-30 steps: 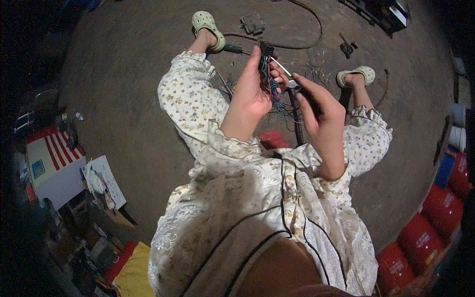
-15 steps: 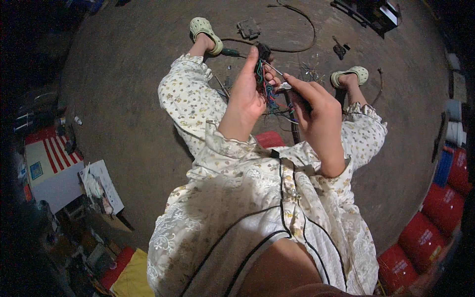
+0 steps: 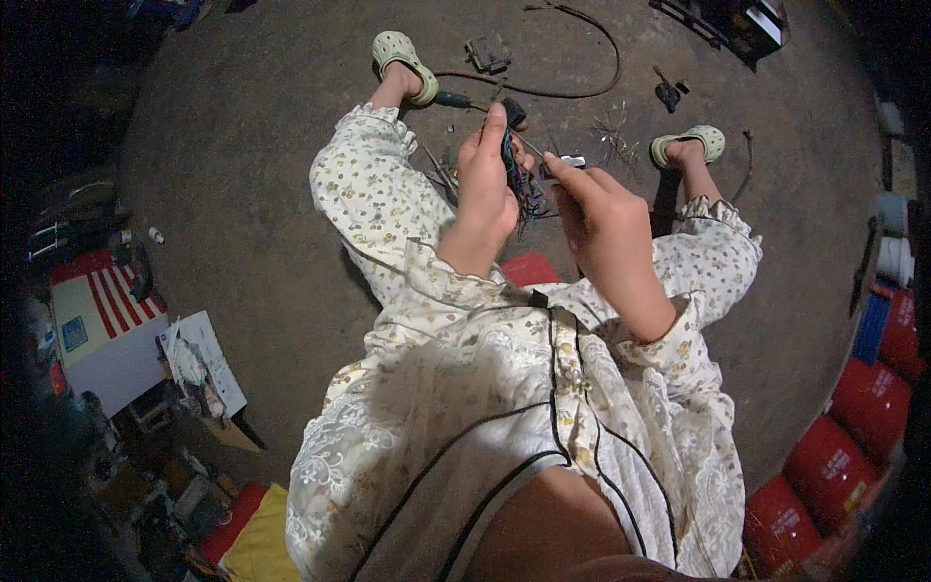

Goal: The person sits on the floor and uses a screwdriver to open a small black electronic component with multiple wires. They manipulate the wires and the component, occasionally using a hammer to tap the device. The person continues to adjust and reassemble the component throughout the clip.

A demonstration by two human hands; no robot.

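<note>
My left hand is wrapped round a black wire connector, its thumb lying along the near side. A bundle of thin coloured wires hangs from the connector beside my palm. My right hand is closed just to the right, index finger stretched along a thin metal tool. The shaft points up and left at the wires below the connector; its tip is hard to make out, and its handle is hidden in my fingers. Beyond my right fingertips a small white piece shows.
On the floor lie a green-handled tool, a grey box-like part, a long bent cable, loose wire bits and a small black part. Red containers line the right; a striped carton stands left.
The connector and my left hand have tilted and shifted slightly downward. My right hand has moved a little left and down, with the thin tool still at the wires.
</note>
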